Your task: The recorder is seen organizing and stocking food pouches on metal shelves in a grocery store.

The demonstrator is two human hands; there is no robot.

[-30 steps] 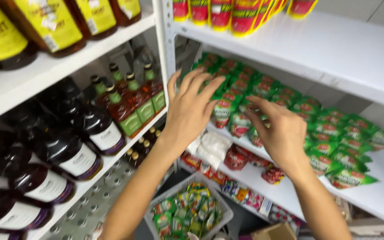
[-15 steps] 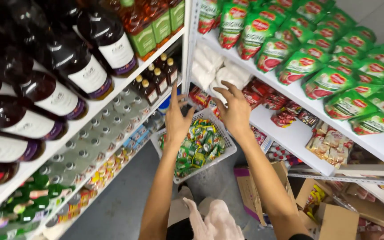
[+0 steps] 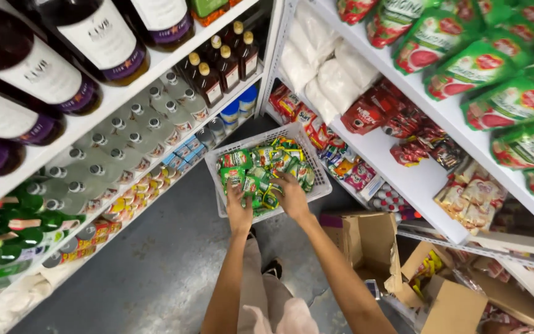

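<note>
a shop aisle between stocked shelves (image 3: pixel 403 179); below them, a white basket (image 3: pixel 316 179) where both hands, left hand (image 3: pixel 238 210) and right hand (image 3: pixel 292 196), are grasping green sachets (image 3: pixel 251 176) to gather them.

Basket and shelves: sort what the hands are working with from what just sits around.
In hand:
left hand
right hand
green sachets
white basket

Just about:
dark bottles
white bags
cardboard boxes
green pouches

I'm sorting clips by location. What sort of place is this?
Most likely a grocery shop aisle: white shelves stocked with dark bottles and green pouches, both hands in a basket of packets.
</note>
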